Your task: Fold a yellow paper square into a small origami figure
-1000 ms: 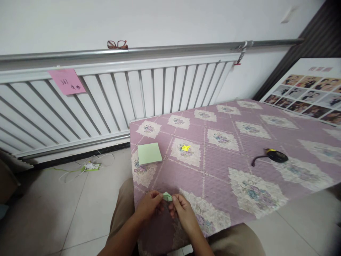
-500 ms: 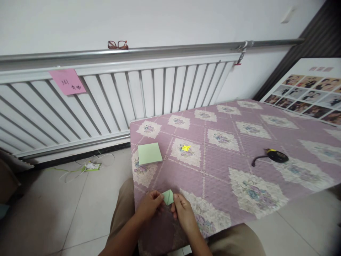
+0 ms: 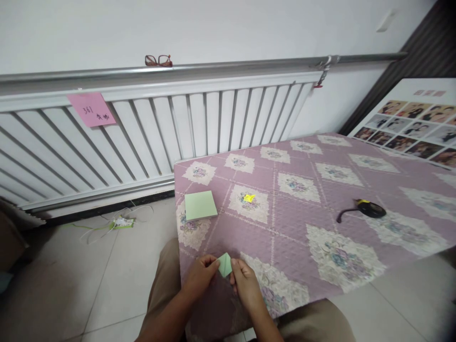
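Observation:
Between my two hands is a small folded piece of light green paper [image 3: 224, 265], roughly diamond-shaped with a crease down its middle. My left hand [image 3: 202, 275] pinches its left corner between thumb and fingers. At the right corner, the thumb and fingers of my right hand [image 3: 245, 281] are closed on the same paper. Both hands are just above the near edge of the table. Beyond them lies a square pad of green paper [image 3: 200, 205], and to its right a small yellow folded paper piece [image 3: 249, 198].
A purple flowered cloth [image 3: 256, 228] covers the table. A black and yellow tape measure [image 3: 370, 208] with a strap lies to the right. A photo board [image 3: 409, 118] leans at the far right. Behind is a radiator [image 3: 213, 118]; a power strip [image 3: 123, 222] with cables is on the floor.
The folded green paper has turned slightly, its lower tip now showing a little more. Both hands keep their pinch and have barely moved.

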The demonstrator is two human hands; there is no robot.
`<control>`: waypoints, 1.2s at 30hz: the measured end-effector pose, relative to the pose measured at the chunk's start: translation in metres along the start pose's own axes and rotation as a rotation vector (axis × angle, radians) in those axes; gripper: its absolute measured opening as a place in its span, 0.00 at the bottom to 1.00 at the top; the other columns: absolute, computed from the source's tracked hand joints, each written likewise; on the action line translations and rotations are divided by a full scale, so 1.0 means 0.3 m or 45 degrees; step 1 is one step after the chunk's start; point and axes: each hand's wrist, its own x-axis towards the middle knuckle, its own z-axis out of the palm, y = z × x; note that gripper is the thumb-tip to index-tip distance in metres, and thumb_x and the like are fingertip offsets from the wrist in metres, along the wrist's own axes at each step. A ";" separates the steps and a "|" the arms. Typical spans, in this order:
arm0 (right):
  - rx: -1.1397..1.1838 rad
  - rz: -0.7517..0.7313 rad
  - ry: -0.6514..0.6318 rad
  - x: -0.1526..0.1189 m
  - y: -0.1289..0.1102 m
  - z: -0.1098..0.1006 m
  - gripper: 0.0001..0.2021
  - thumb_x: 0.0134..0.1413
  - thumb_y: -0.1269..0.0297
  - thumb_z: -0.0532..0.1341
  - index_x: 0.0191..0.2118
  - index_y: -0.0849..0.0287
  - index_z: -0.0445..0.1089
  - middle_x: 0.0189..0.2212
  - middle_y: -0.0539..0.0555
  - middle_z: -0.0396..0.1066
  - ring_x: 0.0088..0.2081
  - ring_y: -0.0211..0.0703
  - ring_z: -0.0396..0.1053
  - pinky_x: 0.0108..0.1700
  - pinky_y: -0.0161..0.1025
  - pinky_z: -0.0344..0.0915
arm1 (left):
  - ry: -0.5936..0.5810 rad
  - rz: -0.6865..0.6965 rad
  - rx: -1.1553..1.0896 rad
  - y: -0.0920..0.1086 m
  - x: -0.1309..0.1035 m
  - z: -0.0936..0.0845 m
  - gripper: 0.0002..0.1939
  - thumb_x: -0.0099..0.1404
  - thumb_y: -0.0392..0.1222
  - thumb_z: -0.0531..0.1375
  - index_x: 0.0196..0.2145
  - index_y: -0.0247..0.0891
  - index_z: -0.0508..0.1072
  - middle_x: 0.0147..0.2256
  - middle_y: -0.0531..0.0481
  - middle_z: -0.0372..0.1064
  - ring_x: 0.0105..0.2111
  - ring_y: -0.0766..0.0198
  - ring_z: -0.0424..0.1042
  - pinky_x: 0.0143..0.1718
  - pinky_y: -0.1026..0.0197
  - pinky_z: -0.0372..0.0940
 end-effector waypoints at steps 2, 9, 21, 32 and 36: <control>0.006 -0.005 -0.019 0.002 0.005 -0.002 0.22 0.51 0.40 0.53 0.23 0.55 0.60 0.14 0.42 0.56 0.13 0.31 0.50 0.16 0.32 0.47 | 0.012 0.000 -0.001 -0.002 0.003 -0.002 0.14 0.57 0.51 0.58 0.25 0.37 0.68 0.17 0.58 0.59 0.18 0.70 0.57 0.20 0.66 0.51; 0.033 -0.040 -0.038 0.008 0.019 -0.010 0.22 0.48 0.41 0.57 0.21 0.55 0.60 0.13 0.42 0.55 0.14 0.31 0.48 0.17 0.32 0.47 | -0.005 -0.053 -0.068 0.009 0.004 0.003 0.13 0.57 0.51 0.58 0.28 0.36 0.69 0.16 0.58 0.59 0.16 0.70 0.56 0.19 0.66 0.51; 0.149 -0.037 -0.105 0.000 0.018 -0.026 0.14 0.44 0.51 0.64 0.33 0.56 0.68 0.24 0.47 0.67 0.23 0.36 0.62 0.24 0.32 0.60 | 0.001 -0.115 -0.196 0.009 0.007 0.007 0.11 0.57 0.43 0.56 0.37 0.37 0.71 0.21 0.56 0.66 0.17 0.71 0.60 0.18 0.68 0.54; 0.190 -0.030 -0.132 0.003 0.008 -0.039 0.15 0.40 0.55 0.66 0.34 0.56 0.70 0.23 0.48 0.68 0.27 0.39 0.66 0.28 0.34 0.64 | -0.168 -0.081 -0.303 -0.003 0.008 -0.016 0.20 0.52 0.38 0.58 0.44 0.35 0.70 0.25 0.54 0.68 0.19 0.72 0.62 0.21 0.68 0.56; 0.176 -0.031 -0.113 0.004 0.002 -0.034 0.16 0.41 0.51 0.65 0.32 0.57 0.70 0.24 0.49 0.69 0.27 0.39 0.66 0.28 0.34 0.64 | -0.225 -0.058 -0.310 0.014 0.000 -0.019 0.21 0.49 0.35 0.58 0.44 0.34 0.70 0.27 0.54 0.69 0.20 0.72 0.62 0.21 0.68 0.55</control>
